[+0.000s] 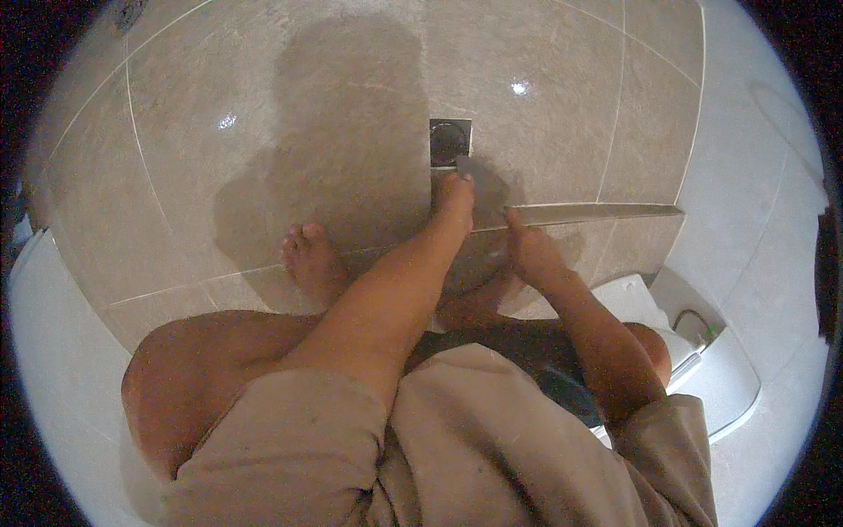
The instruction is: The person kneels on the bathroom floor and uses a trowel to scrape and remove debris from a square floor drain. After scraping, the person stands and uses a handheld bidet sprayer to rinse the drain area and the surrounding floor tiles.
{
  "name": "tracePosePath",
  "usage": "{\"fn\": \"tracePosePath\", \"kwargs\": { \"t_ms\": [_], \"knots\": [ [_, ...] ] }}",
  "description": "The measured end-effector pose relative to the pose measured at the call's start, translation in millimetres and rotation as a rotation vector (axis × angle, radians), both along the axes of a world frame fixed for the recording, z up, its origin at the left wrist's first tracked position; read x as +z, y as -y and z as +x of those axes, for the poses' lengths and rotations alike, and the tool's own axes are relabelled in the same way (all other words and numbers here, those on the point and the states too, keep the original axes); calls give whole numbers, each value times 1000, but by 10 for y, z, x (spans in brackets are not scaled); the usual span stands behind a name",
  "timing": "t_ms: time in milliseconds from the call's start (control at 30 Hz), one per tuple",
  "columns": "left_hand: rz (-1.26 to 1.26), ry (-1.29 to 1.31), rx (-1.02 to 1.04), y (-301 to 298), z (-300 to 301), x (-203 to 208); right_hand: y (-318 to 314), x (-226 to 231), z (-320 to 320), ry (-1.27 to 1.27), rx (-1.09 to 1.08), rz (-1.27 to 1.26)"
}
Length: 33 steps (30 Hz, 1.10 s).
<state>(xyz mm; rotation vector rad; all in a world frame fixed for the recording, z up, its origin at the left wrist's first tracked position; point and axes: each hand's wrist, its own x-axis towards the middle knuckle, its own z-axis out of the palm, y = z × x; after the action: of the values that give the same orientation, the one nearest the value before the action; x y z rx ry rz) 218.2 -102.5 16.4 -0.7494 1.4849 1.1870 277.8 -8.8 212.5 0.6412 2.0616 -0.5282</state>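
Note:
My left hand (455, 204) reaches to the floor just on the near side of a square dark drain (449, 143). Its fingers are closed round a small flat grey thing (464, 165), which touches the drain's near right corner; its kind cannot be made out. A little to the right and nearer, my right hand (532, 255) has one finger stretched out against the edge of a narrow raised tile strip (588, 213). Its other fingers are partly hidden, and no object shows in it. Shadow darkens the floor between the two hands.
Beige tiles (544, 132) with pale grout lines cover the floor. My bare foot (312, 259) stands left of my left forearm, and my bent knees flank both arms. White fixtures (724, 378) stand at the right against a pale wall (755, 176). Another white surface (70, 351) rises at the left.

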Motion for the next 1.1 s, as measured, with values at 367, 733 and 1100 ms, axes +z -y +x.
{"fn": "tracePosePath", "kwargs": {
  "t_ms": [367,733,1100],
  "knots": [
    [-125,-188,106,148,108,-635,29,-23,-451,21,-190,-251],
    [-445,-395,-90,-556,-87,473,-368,-381,-416,24,-135,-413],
    [-102,-57,-155,-353,-702,571,-408,-3,-1361,467,-510,-387]
  ]
}}
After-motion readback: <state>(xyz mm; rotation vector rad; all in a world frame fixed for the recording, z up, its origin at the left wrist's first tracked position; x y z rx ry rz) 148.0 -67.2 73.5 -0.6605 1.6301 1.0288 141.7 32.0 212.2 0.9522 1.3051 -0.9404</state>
